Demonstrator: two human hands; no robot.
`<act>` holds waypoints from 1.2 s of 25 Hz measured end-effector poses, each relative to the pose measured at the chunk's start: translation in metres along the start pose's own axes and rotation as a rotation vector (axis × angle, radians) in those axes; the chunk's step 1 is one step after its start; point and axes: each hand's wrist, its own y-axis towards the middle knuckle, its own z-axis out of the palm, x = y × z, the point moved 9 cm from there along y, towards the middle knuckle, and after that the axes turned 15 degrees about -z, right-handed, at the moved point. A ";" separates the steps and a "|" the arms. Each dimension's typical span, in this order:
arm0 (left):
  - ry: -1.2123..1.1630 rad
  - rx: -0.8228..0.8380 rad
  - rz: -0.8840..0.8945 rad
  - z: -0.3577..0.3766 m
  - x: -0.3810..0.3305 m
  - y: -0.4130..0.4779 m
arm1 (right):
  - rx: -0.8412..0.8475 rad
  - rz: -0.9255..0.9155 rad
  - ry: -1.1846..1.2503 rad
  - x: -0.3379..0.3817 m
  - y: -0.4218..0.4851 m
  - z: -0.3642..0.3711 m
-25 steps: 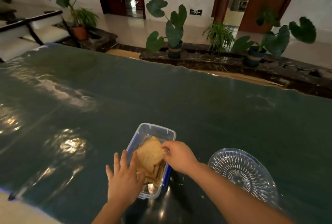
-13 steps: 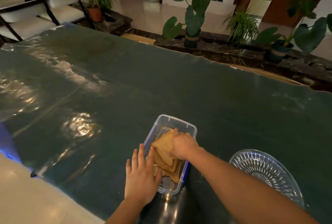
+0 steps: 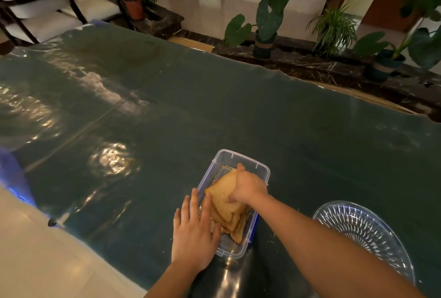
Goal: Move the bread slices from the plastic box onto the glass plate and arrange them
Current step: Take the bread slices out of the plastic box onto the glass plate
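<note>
Closest to the camera, the left hand (image 3: 193, 238) lies flat and open with its fingers spread. It rests on the near left edge of the plastic box (image 3: 241, 161), and the thumb reaches over the rim.

The box is clear with blue clips and sits on the dark green table (image 3: 167, 118). Inside it is a stack of bread slices (image 3: 223, 204), all leaning on each other.

The right hand (image 3: 248, 188) is down in the box on top of the stack. Its fingers are curled around the top slices and it is gripping them. How many slices it has is hard to tell, because the hand covers them.

To the right of the box, a little apart, is the glass plate (image 3: 362, 233). It has a shiny cut pattern and no bread on it.

The table is big and shiny, with bright spots of light on the left side.

Past the far edge of the table are potted plants (image 3: 265, 18) on a dark stone ledge. On the far left are white chairs (image 3: 47, 8) with dark frames.
</note>
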 end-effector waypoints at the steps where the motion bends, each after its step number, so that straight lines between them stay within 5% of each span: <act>1: -0.005 -0.001 -0.003 0.000 0.001 0.000 | -0.024 0.002 0.049 0.000 0.000 -0.003; 5: -0.023 -0.016 -0.011 -0.002 0.001 -0.001 | -0.127 0.011 0.390 -0.013 -0.015 -0.019; 9: -0.017 -0.028 -0.007 -0.002 0.001 0.001 | -0.332 0.075 1.017 -0.053 -0.053 -0.039; 13: 0.001 -0.030 0.000 0.002 0.001 0.001 | -0.549 0.138 1.246 -0.120 -0.108 -0.062; 21: 0.047 -0.088 0.052 -0.002 -0.006 0.002 | -0.826 0.345 1.422 -0.253 -0.221 -0.040; 27: 0.051 -0.070 0.051 -0.002 -0.010 0.002 | -0.765 0.491 1.403 -0.282 -0.239 0.022; 30: 0.050 -0.082 0.061 -0.003 -0.014 0.000 | -0.735 0.543 1.192 -0.287 -0.242 0.027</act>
